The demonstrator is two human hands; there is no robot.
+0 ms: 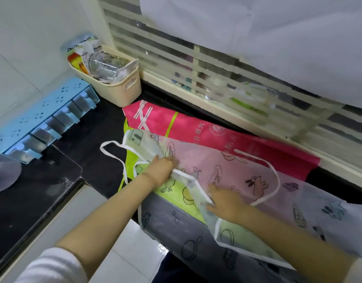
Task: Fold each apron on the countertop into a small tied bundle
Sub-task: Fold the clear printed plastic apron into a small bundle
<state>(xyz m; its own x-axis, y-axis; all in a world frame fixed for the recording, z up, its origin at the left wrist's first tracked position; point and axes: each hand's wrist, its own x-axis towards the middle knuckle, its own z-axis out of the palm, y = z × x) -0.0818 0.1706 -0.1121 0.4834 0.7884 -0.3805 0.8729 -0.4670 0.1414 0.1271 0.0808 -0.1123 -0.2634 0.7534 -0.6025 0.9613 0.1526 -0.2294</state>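
Note:
A see-through apron point(237, 176) with cartoon drawings and white trim lies spread over the black countertop point(90, 131), its lower part hanging past the front edge. Under it lie a pink apron point(192, 127) and a lime-green one point(176, 193). My left hand point(161, 170) grips the see-through apron's white-trimmed edge near the bib. My right hand point(225, 203) lies flat with spread fingers on the same folded edge, further right. A white neck strap point(112, 152) loops out to the left, and a white tie point(272, 180) curves across the right part.
A cream basket point(125, 88) full of packets and a glass jar stands at the back left corner. A blue drawer rack point(43, 117) sits along the left wall. A clear bowl point(2, 174) rests at the far left. A slatted window runs behind the counter.

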